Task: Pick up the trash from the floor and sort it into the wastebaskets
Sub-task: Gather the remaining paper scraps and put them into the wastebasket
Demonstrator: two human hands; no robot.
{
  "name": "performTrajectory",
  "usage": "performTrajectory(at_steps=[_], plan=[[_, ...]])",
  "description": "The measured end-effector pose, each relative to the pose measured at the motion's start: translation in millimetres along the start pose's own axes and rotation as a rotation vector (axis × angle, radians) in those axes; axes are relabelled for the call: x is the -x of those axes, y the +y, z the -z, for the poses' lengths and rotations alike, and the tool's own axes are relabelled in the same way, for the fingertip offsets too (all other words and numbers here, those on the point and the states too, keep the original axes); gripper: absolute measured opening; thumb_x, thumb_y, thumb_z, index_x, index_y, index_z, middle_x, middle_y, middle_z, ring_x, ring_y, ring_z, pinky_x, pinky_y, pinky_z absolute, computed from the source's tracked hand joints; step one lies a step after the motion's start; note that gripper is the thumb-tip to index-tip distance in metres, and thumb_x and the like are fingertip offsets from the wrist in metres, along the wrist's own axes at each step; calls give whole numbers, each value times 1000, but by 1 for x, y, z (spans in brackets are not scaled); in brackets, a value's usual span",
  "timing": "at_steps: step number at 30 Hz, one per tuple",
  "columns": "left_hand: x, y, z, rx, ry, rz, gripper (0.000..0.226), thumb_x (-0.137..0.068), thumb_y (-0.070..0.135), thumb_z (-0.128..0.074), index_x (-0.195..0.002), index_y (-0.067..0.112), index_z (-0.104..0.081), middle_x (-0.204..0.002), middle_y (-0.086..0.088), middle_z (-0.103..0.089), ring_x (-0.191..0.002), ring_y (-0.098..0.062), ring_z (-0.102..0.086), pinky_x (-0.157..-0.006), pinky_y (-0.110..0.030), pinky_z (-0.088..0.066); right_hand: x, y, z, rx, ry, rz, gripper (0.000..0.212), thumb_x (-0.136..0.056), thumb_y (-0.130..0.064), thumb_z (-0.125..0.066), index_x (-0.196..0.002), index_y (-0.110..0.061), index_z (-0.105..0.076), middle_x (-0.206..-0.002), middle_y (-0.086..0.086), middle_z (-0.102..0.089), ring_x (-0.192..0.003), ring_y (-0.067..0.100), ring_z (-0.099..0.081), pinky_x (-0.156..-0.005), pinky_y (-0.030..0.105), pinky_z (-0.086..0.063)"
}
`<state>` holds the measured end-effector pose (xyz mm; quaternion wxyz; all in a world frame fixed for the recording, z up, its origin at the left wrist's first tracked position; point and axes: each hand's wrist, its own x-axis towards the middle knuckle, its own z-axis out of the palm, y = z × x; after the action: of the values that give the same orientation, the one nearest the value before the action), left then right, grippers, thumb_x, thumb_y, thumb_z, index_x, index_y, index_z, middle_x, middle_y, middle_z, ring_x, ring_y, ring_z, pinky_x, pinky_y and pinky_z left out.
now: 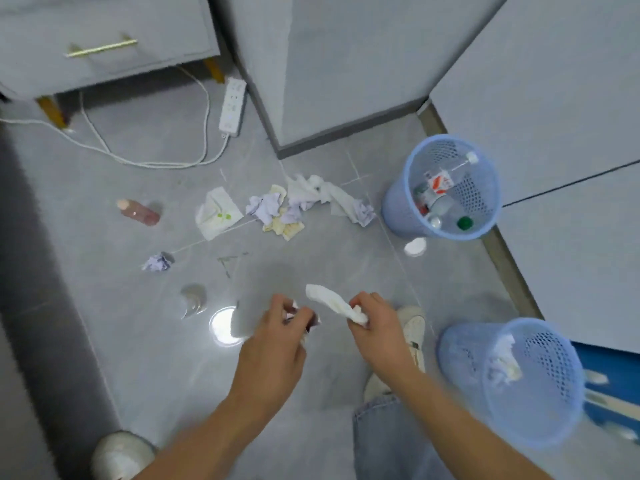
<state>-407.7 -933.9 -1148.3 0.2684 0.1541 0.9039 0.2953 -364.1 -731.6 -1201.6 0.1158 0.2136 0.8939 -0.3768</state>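
My right hand (375, 323) grips a white tissue (332, 301) that sticks out up and to the left. My left hand (280, 327) is curled round a small crumpled scrap (313, 322), mostly hidden by the fingers. On the floor ahead lies a heap of crumpled paper and tissues (294, 206), a folded white wrapper (216, 213), a lone paper ball (157, 263) and a pink bottle (138, 211). A blue wastebasket (394, 202) at the far right holds bottles. A second blue wastebasket (460, 355) near my right side holds paper.
A white cap (415, 247) lies beside the far basket. A power strip (232, 105) and its cable (152, 162) run along the floor under a grey nightstand (104, 26). Grey cabinets (346, 64) close the back and right. My shoes (414, 327) stand by the near basket.
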Motion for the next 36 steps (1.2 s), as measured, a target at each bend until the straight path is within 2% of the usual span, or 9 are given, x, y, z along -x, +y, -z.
performTrajectory(at_steps=[4, 9, 15, 21, 24, 28, 30, 32, 36], plan=[[43, 75, 33, -55, -119, -133, 44, -82, 10, -67, -110, 41, -52, -118, 11, -40, -81, -5, -41, -45, -10, -24, 65, -16, 50, -149, 195, -180, 22, -85, -5, -66, -80, -25, -57, -77, 0, -54, -69, 8, -49, -62, 31, -37], [76, 152, 22, -54, -184, -189, 43, -83, 19, -59, -116, 45, -46, -114, 16, -35, -71, -8, -47, -45, -15, -29, 126, 10, 100, -286, 265, -339, 22, -88, -12, -59, -81, -30, -51, -78, -1, -52, -67, 16, -49, -60, 37, -42], [78, 244, -109, -34, -236, -209, 48, -88, 22, -61, -130, 40, -45, -120, 9, -36, -69, -13, -48, -48, -20, -31, 180, 133, 190, -342, 408, -612, 11, -84, -11, -53, -88, -20, -59, -85, 8, -58, -77, 29, -59, -65, 58, -58], [33, 322, -226, -51, -325, -207, 52, -90, 18, -58, -138, 31, -45, -121, -4, -42, -75, -28, -56, -58, -30, -37, 176, 244, 265, -444, 333, -922, 22, -91, -3, -55, -106, -15, -66, -113, 14, -64, -96, 34, -64, -62, 38, -61], [3, 331, -263, -69, -362, -175, 58, -91, 25, -61, -145, 31, -41, -130, -7, -44, -92, -32, -60, -69, -35, -43, 163, 271, 277, -535, 284, -918, 39, -92, -7, -65, -128, -19, -59, -126, 9, -59, -100, 31, -62, -66, 40, -63], [-16, 328, -280, -83, -424, -161, 71, -87, 43, -70, -149, 31, -37, -138, -7, -46, -113, -32, -60, -87, -39, -49, 156, 283, 281, -567, 228, -848, 76, -89, -22, -76, -153, -33, -36, -130, -5, -44, -117, 26, -56, -69, 41, -64], [-8, 323, -272, -77, -400, -177, 64, -92, 44, -63, -149, 28, -38, -135, -7, -49, -113, -32, -60, -87, -40, -50, 158, 282, 280, -452, 244, -783, 70, -88, -30, -76, -149, -34, -42, -131, -7, -46, -117, 23, -54, -74, 48, -64], [13, 308, -258, -31, -376, -186, 52, -95, 40, -58, -143, 26, -43, -129, -5, -53, -108, -29, -62, -85, -42, -53, 164, 274, 275, -357, 251, -683, 50, -88, -31, -73, -133, -33, -53, -123, -8, -54, -111, 23, -60, -80, 53, -62], [64, 234, -215, -61, -304, -78, 25, -97, 39, -54, -119, 26, -54, -109, 6, -61, -80, -12, -59, -72, -32, -53, 173, 227, 245, -347, 199, -574, 18, -94, -17, -66, -109, -26, -63, -104, -2, -64, -91, 18, -66, -72, 53, -63]])
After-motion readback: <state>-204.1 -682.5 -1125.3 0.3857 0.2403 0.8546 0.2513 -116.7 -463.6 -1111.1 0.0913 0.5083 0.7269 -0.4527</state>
